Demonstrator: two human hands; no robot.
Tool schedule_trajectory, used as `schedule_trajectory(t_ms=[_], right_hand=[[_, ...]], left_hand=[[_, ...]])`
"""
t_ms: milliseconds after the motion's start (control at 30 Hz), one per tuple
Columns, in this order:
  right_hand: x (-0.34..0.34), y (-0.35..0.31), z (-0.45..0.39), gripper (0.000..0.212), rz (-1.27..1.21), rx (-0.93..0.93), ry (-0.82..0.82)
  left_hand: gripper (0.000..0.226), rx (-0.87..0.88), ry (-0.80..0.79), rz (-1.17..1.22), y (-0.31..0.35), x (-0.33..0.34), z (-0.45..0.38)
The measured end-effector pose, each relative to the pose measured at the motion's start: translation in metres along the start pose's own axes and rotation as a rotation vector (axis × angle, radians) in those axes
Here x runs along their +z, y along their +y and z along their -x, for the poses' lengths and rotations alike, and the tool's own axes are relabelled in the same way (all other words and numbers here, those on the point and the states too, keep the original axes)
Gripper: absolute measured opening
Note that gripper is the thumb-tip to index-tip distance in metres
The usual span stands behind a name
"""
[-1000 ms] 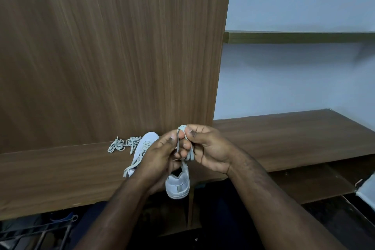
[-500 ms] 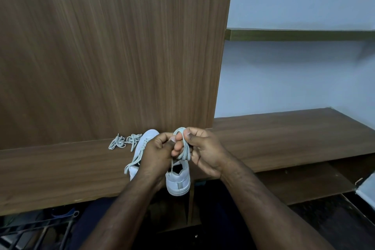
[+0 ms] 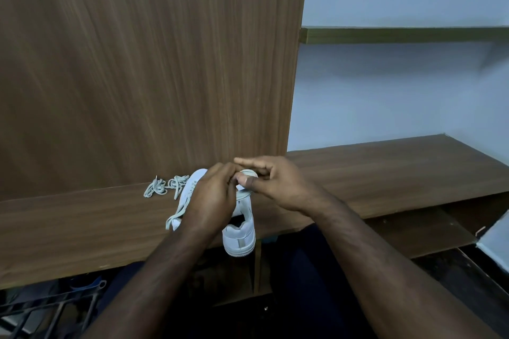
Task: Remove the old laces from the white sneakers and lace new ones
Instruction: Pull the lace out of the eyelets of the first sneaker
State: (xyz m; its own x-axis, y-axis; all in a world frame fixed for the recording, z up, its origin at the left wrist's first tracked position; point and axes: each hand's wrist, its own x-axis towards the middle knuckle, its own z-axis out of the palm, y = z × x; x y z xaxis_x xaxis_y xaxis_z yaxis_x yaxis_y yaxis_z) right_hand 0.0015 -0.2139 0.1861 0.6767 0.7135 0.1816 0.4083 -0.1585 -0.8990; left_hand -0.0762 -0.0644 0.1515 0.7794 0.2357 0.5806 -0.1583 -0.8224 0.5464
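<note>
The left hand [image 3: 212, 201] is curled over the lace [image 3: 246, 184] and hides most of the near sneaker [image 3: 240, 237]; its grip itself is hard to make out. The right hand [image 3: 271, 181] pinches the looped lace with its thumb, forefinger stretched out. Half a second ago both hands sat lower with the loop standing up between them. The sneaker's heel overhangs the bench's [image 3: 82, 228] front edge. A second sneaker [image 3: 192, 184] lies behind, and loose laces [image 3: 165, 186] rest by the back panel [image 3: 151, 63].
</note>
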Motion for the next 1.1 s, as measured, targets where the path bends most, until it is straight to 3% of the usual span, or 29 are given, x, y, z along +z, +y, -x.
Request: schedule_trajectory(t_ms=[233,500,633,767,933,1100], right_hand=[[-0.027,0.01,0.005,0.021,-0.037,0.092,0.106],[-0.048,0.036,0.0,0.014,-0.289,0.217,0.259],[-0.055,0.053,0.001,0.014,-0.316,0.252,0.272],[-0.068,0.065,0.007,0.012,-0.399,0.284,0.283],[-0.092,0.08,0.022,0.011,-0.431,0.394,0.284],[-0.134,0.1,0.042,0.016,-0.497,0.462,0.409]], left_hand=[[0.016,-0.043,-0.045,0.062,0.004,0.011,-0.004],[0.026,-0.681,-0.235,1.023,0.026,0.037,0.0],[0.028,-0.875,-0.252,1.269,0.017,0.053,-0.002],[0.02,-0.962,-0.208,1.295,0.015,0.068,-0.009],[0.021,-0.937,-0.296,1.197,0.019,0.088,-0.014],[0.017,-0.947,-0.315,1.053,0.033,0.118,-0.022]])
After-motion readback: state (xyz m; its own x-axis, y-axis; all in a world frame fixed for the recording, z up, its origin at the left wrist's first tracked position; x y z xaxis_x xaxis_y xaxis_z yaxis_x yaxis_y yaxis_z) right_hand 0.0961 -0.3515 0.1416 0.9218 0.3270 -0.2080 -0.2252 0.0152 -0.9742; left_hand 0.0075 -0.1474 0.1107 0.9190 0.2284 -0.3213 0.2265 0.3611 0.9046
